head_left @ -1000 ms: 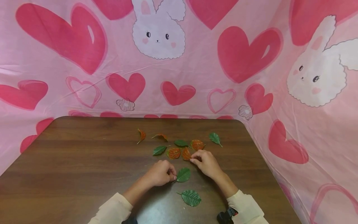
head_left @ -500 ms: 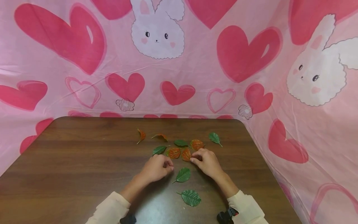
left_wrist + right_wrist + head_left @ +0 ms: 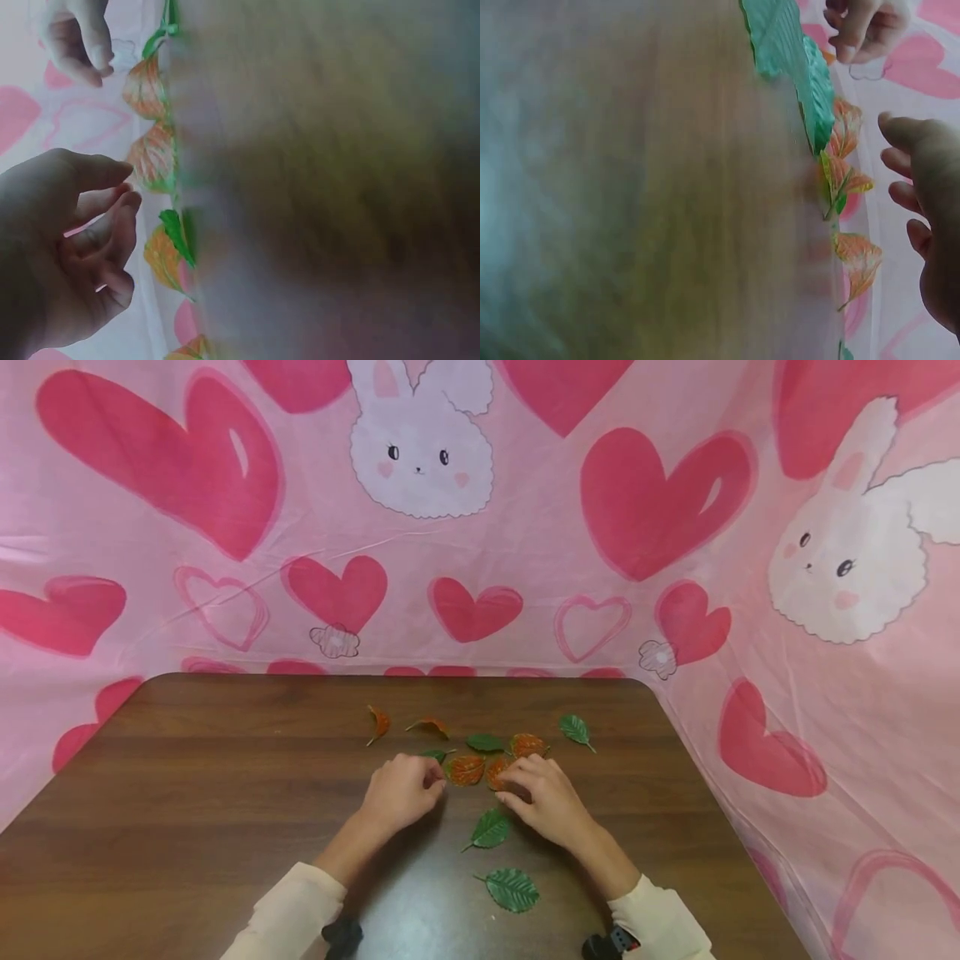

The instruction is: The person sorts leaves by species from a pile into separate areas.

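You have a brown wood-grain table (image 3: 225, 827) with rounded far corners; past it and along its sides you see creased pink cloth (image 3: 540, 543), printed with red hearts (image 3: 660, 506) and two white rabbits (image 3: 422, 489); one rabbit is at your right.

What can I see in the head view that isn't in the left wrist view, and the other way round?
Only the head view shows the cream sleeves, the black wrist gear and the white rabbit faces on the pink cloth. Only the left wrist view shows the underside of the left hand, with gaps among its bent fingers. Both show the right hand, orange leaves, green leaves, the brown table and hearts on the cloth, though the left wrist view blurs the table.
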{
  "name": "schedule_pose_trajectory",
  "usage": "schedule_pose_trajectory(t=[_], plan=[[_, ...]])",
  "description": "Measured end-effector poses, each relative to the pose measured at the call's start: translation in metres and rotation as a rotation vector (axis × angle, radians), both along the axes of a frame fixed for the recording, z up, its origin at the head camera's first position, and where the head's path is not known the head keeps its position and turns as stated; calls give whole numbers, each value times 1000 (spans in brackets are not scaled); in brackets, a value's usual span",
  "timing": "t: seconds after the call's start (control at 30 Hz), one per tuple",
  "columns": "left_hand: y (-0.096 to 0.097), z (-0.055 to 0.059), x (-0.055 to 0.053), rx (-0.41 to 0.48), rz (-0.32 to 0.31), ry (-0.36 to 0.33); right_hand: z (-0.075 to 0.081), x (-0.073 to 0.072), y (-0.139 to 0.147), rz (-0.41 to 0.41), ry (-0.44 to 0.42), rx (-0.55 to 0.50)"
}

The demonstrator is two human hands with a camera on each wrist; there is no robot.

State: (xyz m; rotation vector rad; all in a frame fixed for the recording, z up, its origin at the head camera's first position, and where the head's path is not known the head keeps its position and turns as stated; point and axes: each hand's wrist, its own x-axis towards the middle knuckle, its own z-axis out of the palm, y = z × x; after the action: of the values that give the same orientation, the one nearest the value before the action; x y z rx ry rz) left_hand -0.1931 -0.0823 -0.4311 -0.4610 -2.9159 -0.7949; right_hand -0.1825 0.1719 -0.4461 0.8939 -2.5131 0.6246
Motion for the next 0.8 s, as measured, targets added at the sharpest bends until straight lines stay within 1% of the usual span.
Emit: schedule_pose_trajectory(t=[0.13, 0.2, 0.3, 0.43, 0.53, 0.6, 0.7, 0.8], plan=[[-2, 0, -7, -25, 32, 44, 1, 3, -4, 55, -15, 31], [-2, 0, -10, -27, 30, 56, 1, 4, -5, 71, -22, 41], [-1, -1, -14, -31, 9, 80, 1, 6, -6, 78, -25, 56], [2, -3, -21, -39, -40, 144, 0, 7, -5, 41, -7, 50], [4, -3, -27, -71, -71, 188, 0, 7, -3, 4, -3, 31], [5, -3, -30, -98, -80, 203, -1, 7, -1, -4, -17, 25], [7, -3, -34, -107, -74, 216, -1, 8, 2, -11, -37, 28], [10, -3, -35, -68, -78, 187, -2, 8, 5, -54, -43, 37]])
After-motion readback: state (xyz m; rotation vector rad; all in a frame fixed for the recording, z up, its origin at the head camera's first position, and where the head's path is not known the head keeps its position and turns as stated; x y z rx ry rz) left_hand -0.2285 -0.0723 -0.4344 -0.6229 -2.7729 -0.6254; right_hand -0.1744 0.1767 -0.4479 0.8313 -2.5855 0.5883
